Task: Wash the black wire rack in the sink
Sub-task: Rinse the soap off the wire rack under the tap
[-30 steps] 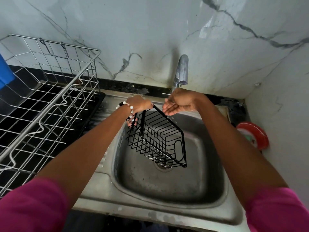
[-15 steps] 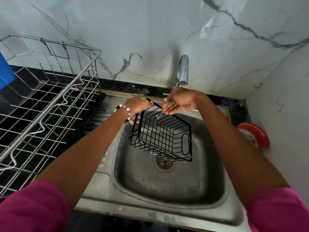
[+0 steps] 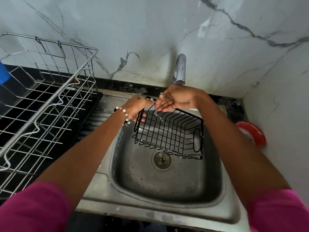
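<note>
Rack (image 3: 168, 129) levelled out vs a second ago, swung right, now over drain (image 3: 161, 160) at sink (image 3: 167, 213) back edge. Rinse stage, likely mid-wash. Left hand (image 3: 136, 108) gripping rack's left rim, fingers curled round wire. Right hand (image 3: 175, 99) cupped open under tap (image 3: 179, 68), dribbling water. Thin black coated wire, rectangular basket; dull stainless basin, marble wall.

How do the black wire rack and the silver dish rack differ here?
The black wire rack is black, and the left hand grips it tilted over the sink; the silver dish rack is bare metal and sits on the counter. The silver one looks larger. Both are open wire grids holding nothing.
</note>
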Demonstrator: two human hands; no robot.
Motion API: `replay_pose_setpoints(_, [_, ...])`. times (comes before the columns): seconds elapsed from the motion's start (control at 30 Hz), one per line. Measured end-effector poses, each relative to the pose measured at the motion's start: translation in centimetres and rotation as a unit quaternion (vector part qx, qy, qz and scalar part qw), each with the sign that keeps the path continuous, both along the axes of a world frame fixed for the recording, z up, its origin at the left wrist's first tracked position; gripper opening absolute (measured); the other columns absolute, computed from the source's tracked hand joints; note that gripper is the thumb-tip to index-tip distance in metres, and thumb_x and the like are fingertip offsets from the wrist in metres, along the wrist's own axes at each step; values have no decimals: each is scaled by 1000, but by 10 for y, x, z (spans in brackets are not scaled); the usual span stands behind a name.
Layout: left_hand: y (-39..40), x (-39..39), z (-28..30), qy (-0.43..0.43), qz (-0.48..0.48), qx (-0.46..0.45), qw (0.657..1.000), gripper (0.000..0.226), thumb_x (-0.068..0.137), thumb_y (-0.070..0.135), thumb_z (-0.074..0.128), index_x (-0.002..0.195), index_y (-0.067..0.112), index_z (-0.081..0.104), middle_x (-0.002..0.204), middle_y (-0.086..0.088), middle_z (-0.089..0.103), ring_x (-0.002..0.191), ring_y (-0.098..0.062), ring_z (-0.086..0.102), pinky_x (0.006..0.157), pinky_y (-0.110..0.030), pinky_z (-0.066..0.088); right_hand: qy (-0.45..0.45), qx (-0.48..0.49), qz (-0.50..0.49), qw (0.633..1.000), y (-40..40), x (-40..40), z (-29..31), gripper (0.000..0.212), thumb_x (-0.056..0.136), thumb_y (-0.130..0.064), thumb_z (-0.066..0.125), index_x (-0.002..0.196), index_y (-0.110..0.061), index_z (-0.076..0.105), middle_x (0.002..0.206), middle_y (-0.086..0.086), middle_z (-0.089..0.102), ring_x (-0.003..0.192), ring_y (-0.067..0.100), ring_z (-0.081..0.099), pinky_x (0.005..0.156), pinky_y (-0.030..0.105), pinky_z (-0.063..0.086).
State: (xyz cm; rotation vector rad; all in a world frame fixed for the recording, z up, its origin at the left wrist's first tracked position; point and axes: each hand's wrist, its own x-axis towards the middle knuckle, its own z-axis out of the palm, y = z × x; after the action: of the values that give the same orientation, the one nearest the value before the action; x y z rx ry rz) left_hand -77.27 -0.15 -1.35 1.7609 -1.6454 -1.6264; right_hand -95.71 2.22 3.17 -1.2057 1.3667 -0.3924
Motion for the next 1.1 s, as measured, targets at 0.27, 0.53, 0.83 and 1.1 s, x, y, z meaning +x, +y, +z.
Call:
replay_pose_setpoints(0.27, [-2,-1,-8,12,-16,11,1000,52,93,53,57,127,14,60,109,-18,66,81,-30,71,60,-35,56,-28,-3,26,999,4,1,3,31,98,-8,45,120,10,56,120,22,62,114,27,61,97,39,50])
replay_pose_setpoints(0.53, [-8,2,-17,42,-2,6,999,52,95,58,51,131,21,60,97,-14,69,77,-30,73,76,-42,59,-21,-3,14,1000,5,-1,-2,30,97,-6,45,120,11,56,124,24,59,117,28,59,99,37,48])
replay_pose_setpoints(0.83, [-9,4,-24,77,4,62,995,60,96,62,42,136,19,53,101,-24,69,83,-37,73,66,-43,58,-60,-6,8,998,6,2,-8,30,96,3,43,123,11,54,129,22,57,122,27,55,104,38,44])
replay_pose_setpoints(1.1, [-7,3,-24,84,-2,66,994,60,94,65,41,133,22,55,97,-24,70,83,-38,73,65,-44,58,-63,6,7,998,7,5,-8,31,96,2,43,123,11,54,127,20,58,120,27,56,103,37,45])
